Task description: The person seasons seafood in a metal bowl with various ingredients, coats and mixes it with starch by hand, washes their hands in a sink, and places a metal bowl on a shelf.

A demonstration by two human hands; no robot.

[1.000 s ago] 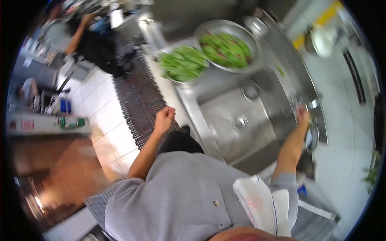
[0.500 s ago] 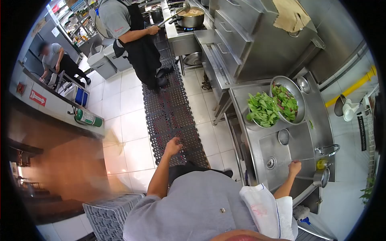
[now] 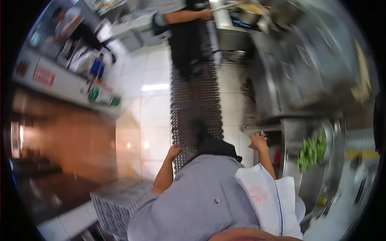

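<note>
Low beside my body, my left hand (image 3: 174, 152) hangs over the edge of the black perforated mat (image 3: 196, 96); its fingers are smeared by motion. My right hand (image 3: 258, 141) is raised in front of the steel counter, fingers spread and nothing seen in them. To its right, green leaves (image 3: 313, 152) lie in a steel bowl (image 3: 329, 138) beside the sink, blurred. A white towel (image 3: 259, 197) with a blue stripe lies over my right shoulder.
A co-worker in a black apron (image 3: 185, 48) stands on the mat ahead, one arm toward a pot (image 3: 249, 17) on the stove. Another person (image 3: 70, 26) is at the far left. Grey crates (image 3: 116, 207) stand at lower left; a green cylinder (image 3: 103, 97) is by the wall.
The view has turned away from the sink toward the mat aisle. My right hand has left the sink and opened from a closed shape. The leaves now appear farther right.
</note>
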